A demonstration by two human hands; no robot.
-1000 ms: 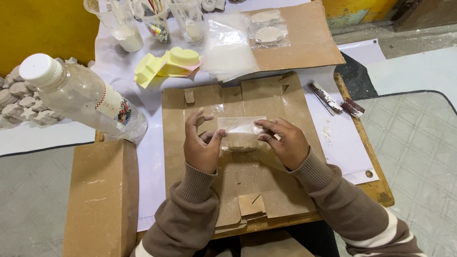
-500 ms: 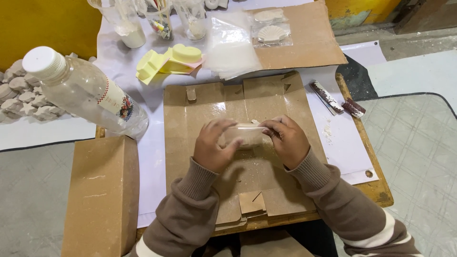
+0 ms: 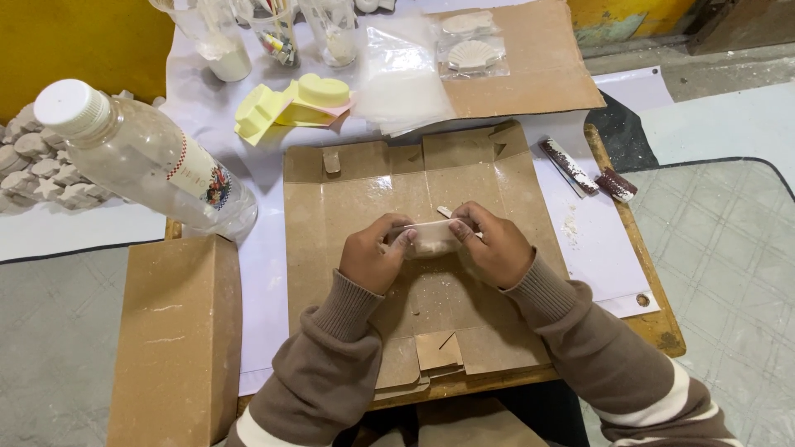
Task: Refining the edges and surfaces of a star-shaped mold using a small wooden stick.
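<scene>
As before — hands (image 3: 377,258) on pale piece (image 3: 432,237)

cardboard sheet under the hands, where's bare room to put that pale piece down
Both the left hand and right hand hold the pale piece. Free patches: the flattened cardboard above the hands, and the white sheet right of it. Crowded: the top, with yellow moulds, cups and the plastic bottle.

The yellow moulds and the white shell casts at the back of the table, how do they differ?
The yellow moulds are bright yellow blocks lying bare and piled against each other; the white shell casts are pale, ribbed, fan-shaped pieces. The moulds lie on the white sheet, the casts on a brown cardboard sheet, seemingly in clear bags. Both lie far from the hands.
</scene>
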